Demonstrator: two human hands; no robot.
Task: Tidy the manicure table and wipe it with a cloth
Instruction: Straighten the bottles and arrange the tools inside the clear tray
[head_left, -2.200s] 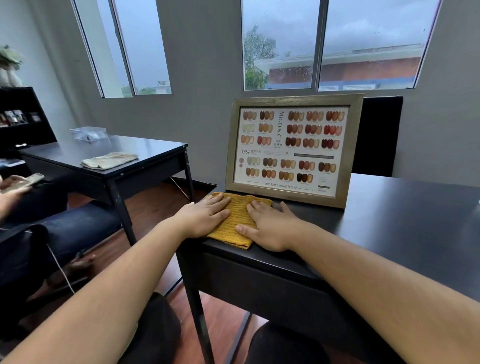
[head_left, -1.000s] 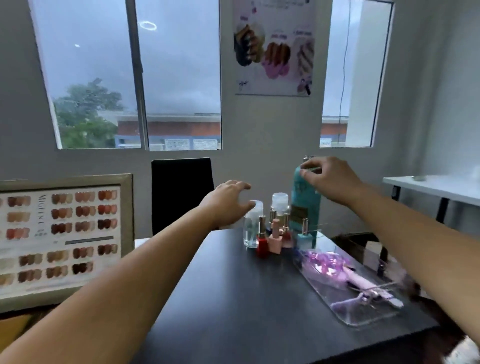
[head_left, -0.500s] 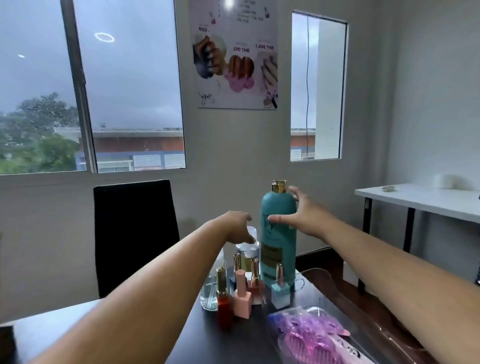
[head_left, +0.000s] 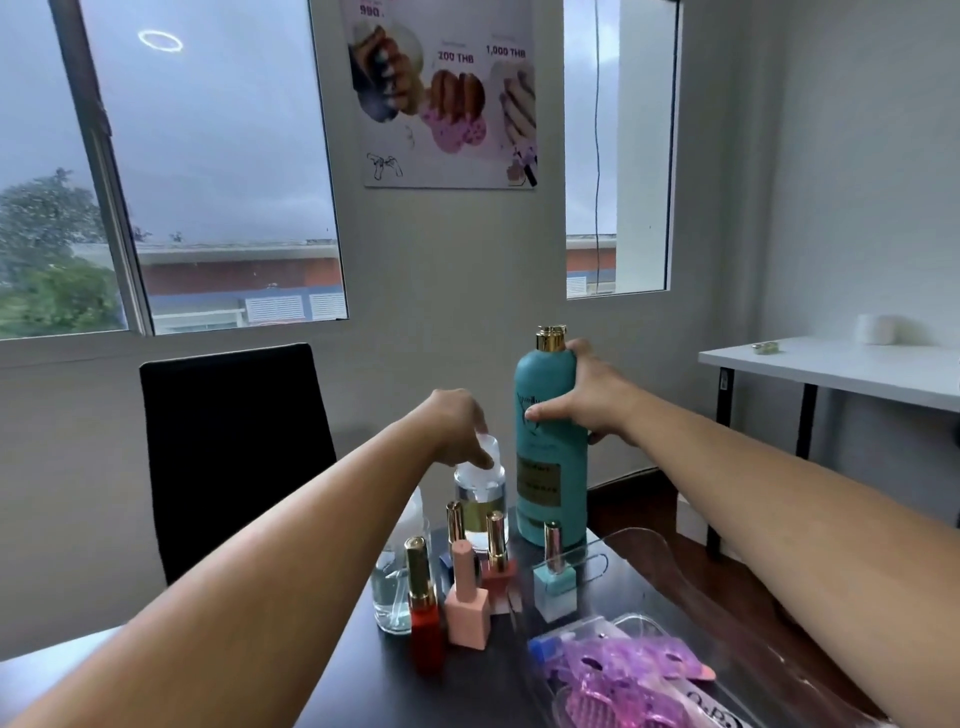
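Teal bottle (head_left: 551, 447): upright on surface (head_left: 483, 686)
Right hand (head_left: 587, 402): wrapped around teal bottle
Left hand (head_left: 460, 426): fingers pinching clear bottle (head_left: 479, 493) cap

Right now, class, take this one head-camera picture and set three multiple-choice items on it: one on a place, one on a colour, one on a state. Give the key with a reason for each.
1. Where does the tall teal bottle stand?
A. at the far end of the dark table, behind the small polish bottles
B. on the white side table
C. on the black chair

2. What colour is the base of the polish bottle nearest the camera?
A. green
B. red
C. black

3. What is the right hand doing?
A. lying flat on the table
B. holding a phone
C. gripping the teal bottle's upper body

Key: 1 A, it rises behind the row of small bottles at the table's far end. 2 B, the base under its gold cap is red. 3 C, thumb and fingers wrap around the bottle just below its gold cap.
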